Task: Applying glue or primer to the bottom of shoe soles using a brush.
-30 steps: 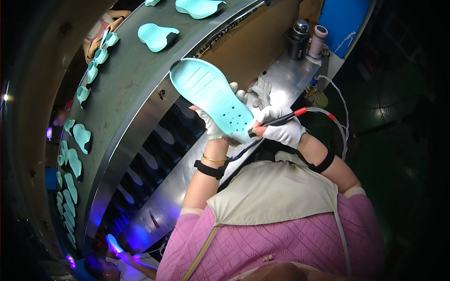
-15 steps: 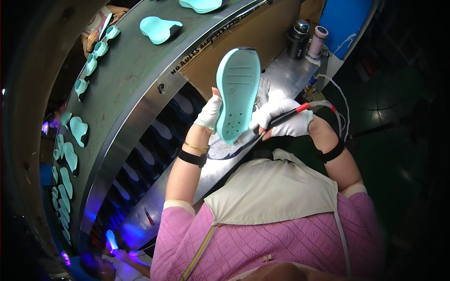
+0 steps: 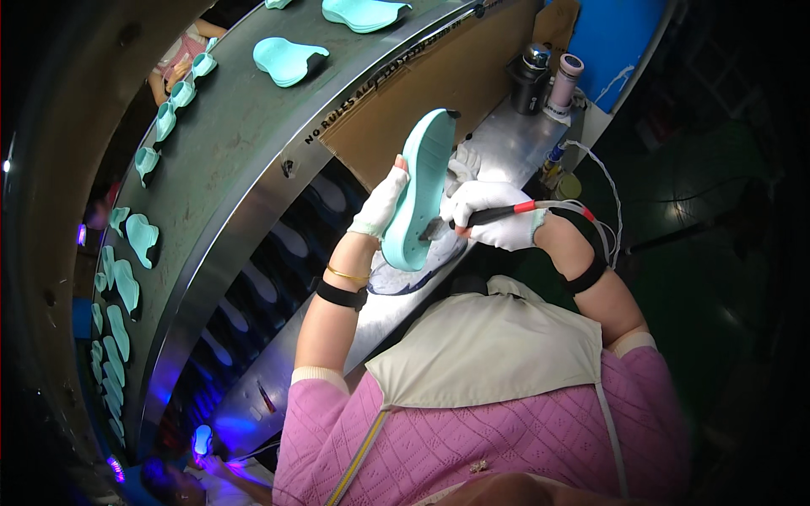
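Sole (image 3: 422,190) of mint green stood tilted in mid-air at the centre of the head view, above a metal bench (image 3: 511,152), its dark-tipped end pointing away from the wearer. The left hand (image 3: 380,207), in a white glove that left the thumb tip bare, gripped the sole by its left side, the thumb lying along the edge; the other fingers were hidden behind it. The right hand (image 3: 506,231), gloved likewise, was closed around a black brush-like tool (image 3: 494,213) with a red band, from which pale tubing (image 3: 616,194) ran off to the right. Grey bristles (image 3: 434,228) met the sole's perforated inner face near its lower end.

A pale glove (image 3: 466,160) lay on the bench just behind the sole. Farther along stood a black bottle (image 3: 529,84) and, beside it, a pink bottle (image 3: 564,83). Cardboard (image 3: 396,122) lined the bench's far side. Beyond it, a dark green conveyor belt (image 3: 219,135) curved down the left, bearing more mint pieces (image 3: 288,61), some overlapping. At lower left, a co-worker (image 3: 181,485) held a sole-shaped piece (image 3: 202,441) glowing blue.
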Demonstrator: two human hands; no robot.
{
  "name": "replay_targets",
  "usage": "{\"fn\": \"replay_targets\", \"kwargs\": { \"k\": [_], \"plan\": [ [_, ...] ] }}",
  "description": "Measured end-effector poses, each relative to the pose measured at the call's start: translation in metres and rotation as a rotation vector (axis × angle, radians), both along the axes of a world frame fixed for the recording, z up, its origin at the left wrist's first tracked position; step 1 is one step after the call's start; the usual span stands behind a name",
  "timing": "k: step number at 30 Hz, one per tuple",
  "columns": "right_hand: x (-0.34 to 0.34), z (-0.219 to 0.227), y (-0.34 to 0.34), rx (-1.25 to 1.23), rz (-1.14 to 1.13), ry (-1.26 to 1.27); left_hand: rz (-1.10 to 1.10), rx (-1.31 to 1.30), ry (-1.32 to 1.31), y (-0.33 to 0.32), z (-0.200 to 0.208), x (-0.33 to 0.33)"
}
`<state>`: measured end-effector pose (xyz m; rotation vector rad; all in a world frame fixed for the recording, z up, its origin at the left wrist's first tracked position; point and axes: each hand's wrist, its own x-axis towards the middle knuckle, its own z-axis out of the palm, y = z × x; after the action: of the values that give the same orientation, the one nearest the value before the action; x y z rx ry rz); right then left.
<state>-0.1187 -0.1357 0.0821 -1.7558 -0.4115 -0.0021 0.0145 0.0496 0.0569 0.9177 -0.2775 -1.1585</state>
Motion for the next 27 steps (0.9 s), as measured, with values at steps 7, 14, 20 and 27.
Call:
{"fn": "replay_targets", "kwargs": {
  "k": [7, 14, 20, 27],
  "plan": [
    [-0.003, 0.023, -0.012, 0.244, -0.156, -0.074, 0.414, -0.336, -0.281, 0.016, 0.041, -0.007],
    [-0.007, 0.019, 0.016, 0.523, -0.425, 0.154, 0.172, -0.356, 0.474, 0.021, -0.004, -0.030],
    [0.015, 0.007, 0.019, 0.428, -0.726, 0.148, 0.287, -0.387, 0.280, -0.007, -0.021, -0.078],
    [-0.004, 0.004, 0.038, 0.242, -0.534, 0.107, 0.442, -0.222, 0.341, -0.010, -0.031, -0.079]
  ]
}}
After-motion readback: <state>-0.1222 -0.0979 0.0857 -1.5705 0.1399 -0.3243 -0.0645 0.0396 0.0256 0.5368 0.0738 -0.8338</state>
